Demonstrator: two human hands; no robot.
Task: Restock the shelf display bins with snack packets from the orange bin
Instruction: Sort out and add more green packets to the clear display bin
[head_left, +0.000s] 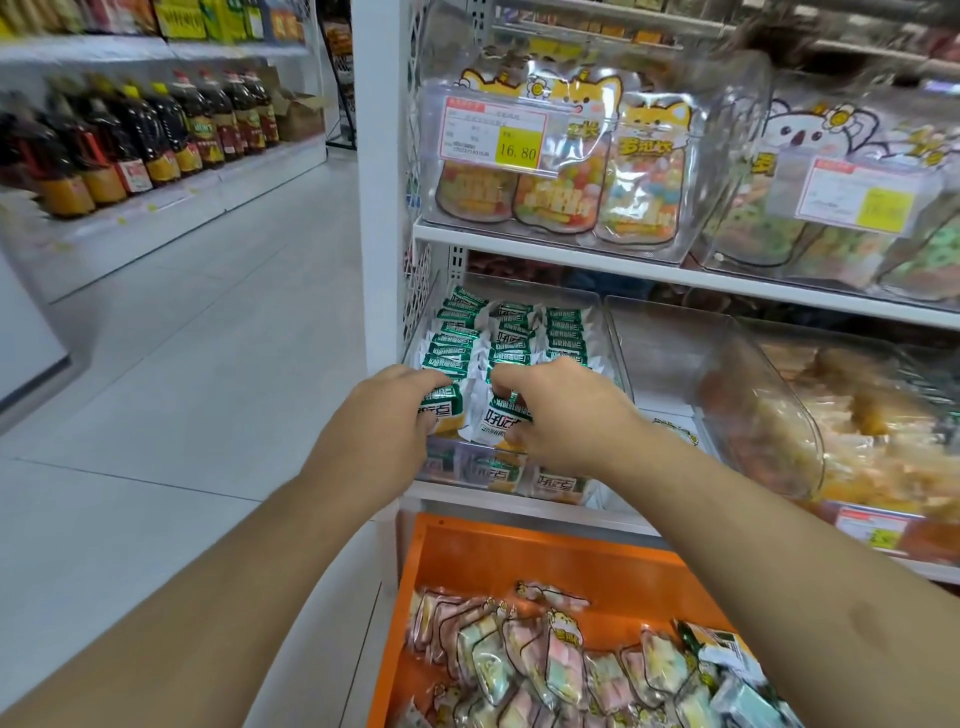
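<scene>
Snack packets (511, 332) stacked in a clear bin (597, 301) on the middle shelf, both hands at its front edge, orange bin (519, 551) set directly below, bottles (130, 140) shelved far left.

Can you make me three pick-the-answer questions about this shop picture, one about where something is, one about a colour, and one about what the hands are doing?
1. Where is the orange bin?
A. Below the shelf with the green-and-white packets
B. On the top shelf
C. Across the aisle by the bottles

2. What colour is the price patch on the price tag that reads 16.80?
A. Blue
B. Yellow
C. Green

3. What are the left hand and right hand doing?
A. Hanging empty at the sides
B. Holding a bottle
C. Each gripping green-and-white packets at the front of the clear bin

Answers: 1 A, the orange bin sits under that shelf. 2 B, the number sits on a yellow patch. 3 C, fingers curl round packets in both hands.
</scene>
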